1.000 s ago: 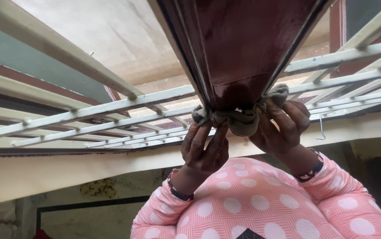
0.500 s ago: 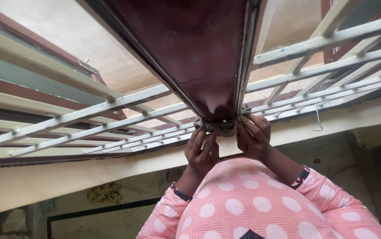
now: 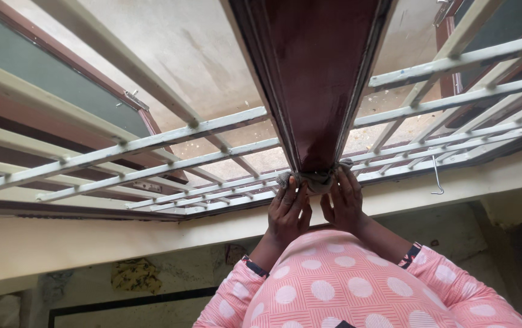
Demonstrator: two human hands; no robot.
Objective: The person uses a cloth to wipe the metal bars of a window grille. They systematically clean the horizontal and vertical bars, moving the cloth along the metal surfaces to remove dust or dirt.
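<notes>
**Now: both hands on the cloth at the end of the maroon frame**

Here I see the left hand [image 3: 288, 209] and the right hand [image 3: 345, 203] side by side, nearly touching. Their fingers are stretched up and closed on a bunched grey cloth [image 3: 312, 180]. The cloth sits at 12 o'clock from the hands, wrapped round the near end of the maroon frame [image 3: 318, 73], whose painted face looks glossy. I judge the step in hand to be wiping that frame end. Any further stroke would call for firm pressure from both sides, so the cloth does not slip off the narrow edge.

A white barred grille [image 3: 152, 143] runs out from the frame towards 9 and 3 o'clock. A small metal hook [image 3: 437, 176] hangs at 3 o'clock from the hands. A cream ledge [image 3: 91, 237] crosses below, with a yellow rag [image 3: 135, 274] at 8 o'clock.
</notes>
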